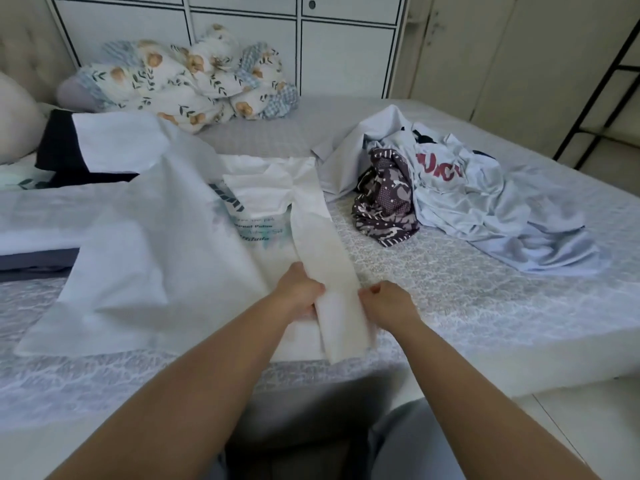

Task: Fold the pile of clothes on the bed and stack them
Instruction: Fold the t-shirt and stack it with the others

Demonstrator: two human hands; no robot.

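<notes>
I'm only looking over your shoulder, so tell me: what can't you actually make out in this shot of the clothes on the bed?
- Print on the white T-shirt, head view: a folded panel covers part, and the lettering is too small.
- Red lettering on the pale blue top: creases hide most of it.
- Left hand and right hand: fingertips lie behind the white strip.
- How many garments are in the pile: they overlap.

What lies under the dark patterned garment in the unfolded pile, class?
The dark patterned garment rests partly on the patterned bedspread and against a pale blue shirt with red letters. Whatever lies beneath its middle is covered and cannot be seen.
</notes>
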